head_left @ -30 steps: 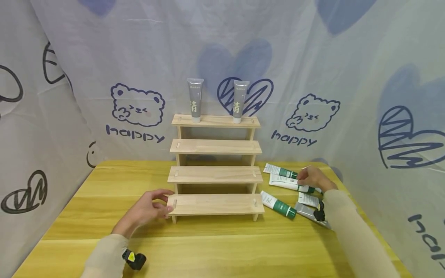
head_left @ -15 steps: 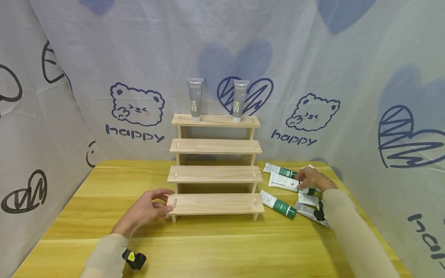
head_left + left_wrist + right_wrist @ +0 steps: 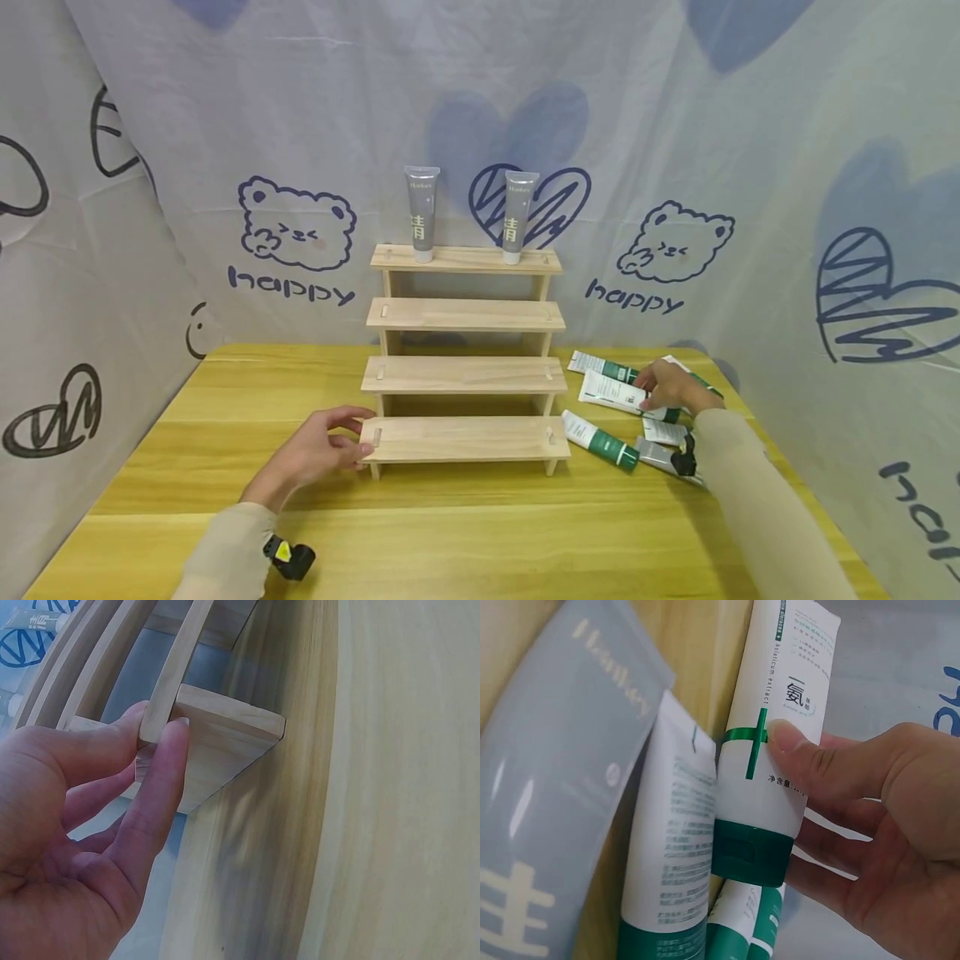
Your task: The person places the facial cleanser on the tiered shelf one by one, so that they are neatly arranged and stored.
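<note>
A four-step wooden shelf [image 3: 463, 375] stands mid-table, with two grey tubes [image 3: 422, 215] upright on its top step. My left hand [image 3: 363, 433] pinches the left end of the bottom step [image 3: 225, 739] between thumb and fingers [image 3: 161, 780]. At the right, my right hand [image 3: 662, 387] sits among several white tubes with green caps. It holds one white tube [image 3: 769, 772], thumb on its front and fingers curled behind it.
More white-and-green tubes [image 3: 600, 442] and a flat grey tube [image 3: 660, 457] lie on the yellow wooden table [image 3: 465, 533] to the right of the shelf. A printed cloth backdrop [image 3: 300, 225] encloses the table at the back and on both sides.
My right hand has shifted slightly and tilted a white tube up, so its end now shows behind the hand. The left hand has stayed on the bottom step.
</note>
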The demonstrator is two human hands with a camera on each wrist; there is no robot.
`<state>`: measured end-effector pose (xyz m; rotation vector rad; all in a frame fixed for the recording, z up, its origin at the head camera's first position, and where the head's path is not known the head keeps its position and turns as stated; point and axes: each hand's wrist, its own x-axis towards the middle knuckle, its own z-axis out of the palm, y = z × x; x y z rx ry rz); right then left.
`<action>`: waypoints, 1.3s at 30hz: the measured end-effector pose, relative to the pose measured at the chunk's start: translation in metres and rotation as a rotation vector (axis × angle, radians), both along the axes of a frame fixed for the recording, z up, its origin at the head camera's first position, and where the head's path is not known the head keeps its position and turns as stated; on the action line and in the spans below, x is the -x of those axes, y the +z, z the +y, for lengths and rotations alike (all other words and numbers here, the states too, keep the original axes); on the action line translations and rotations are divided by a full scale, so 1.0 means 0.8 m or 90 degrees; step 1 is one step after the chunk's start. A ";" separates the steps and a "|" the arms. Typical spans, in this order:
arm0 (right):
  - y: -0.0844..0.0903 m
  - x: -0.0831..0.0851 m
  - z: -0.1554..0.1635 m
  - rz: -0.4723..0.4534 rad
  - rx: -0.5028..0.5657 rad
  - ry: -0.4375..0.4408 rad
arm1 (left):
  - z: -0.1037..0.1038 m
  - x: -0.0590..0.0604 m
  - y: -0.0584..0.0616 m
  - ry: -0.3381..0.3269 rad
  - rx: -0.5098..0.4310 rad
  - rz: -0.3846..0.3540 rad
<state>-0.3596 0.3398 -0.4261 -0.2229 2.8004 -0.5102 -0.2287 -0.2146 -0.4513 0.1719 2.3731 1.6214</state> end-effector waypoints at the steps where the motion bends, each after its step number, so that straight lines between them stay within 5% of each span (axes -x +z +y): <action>1: 0.001 0.000 -0.001 0.003 -0.001 0.003 | 0.000 0.000 0.000 -0.001 0.000 0.000; 15: 0.035 -0.007 0.003 0.148 0.074 0.058 | 0.001 0.002 0.002 -0.003 0.006 0.001; 31: 0.078 -0.009 -0.015 0.124 0.219 -0.125 | 0.001 0.002 0.000 -0.006 0.010 0.007; 39: 0.110 -0.018 -0.043 0.167 0.283 -0.142 | 0.000 0.000 0.004 -0.019 -0.001 0.010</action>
